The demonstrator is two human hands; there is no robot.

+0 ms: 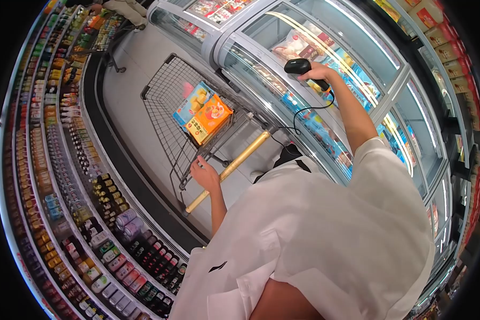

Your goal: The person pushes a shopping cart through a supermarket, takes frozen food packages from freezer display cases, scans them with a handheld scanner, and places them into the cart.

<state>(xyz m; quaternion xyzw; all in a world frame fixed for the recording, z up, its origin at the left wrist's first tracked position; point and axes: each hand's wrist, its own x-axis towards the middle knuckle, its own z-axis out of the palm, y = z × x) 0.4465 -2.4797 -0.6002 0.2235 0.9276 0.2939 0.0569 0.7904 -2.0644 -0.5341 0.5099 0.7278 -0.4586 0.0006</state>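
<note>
Shirt [314,229]: white, right up close to us.
Scanner [297,66]: black, up it goes over the freezer [357,26], cord trailing down towards the cart [145,93].
Right hand [321,73]: closed round the scanner's grip.
Left hand [204,174]: fingers loosely parted at the cart's near rim, contact too close to call!
Basket load: blue bag [189,106] and orange pack [212,116], overlapping.
Freezer glass: packets lying beneath.
Shelves [141,189]: opposite side, bottles and cans, row upon row!

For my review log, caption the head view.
Right hand holds a corded black handheld device at a glass-topped freezer; left hand at a shopping cart carrying packages.
</note>
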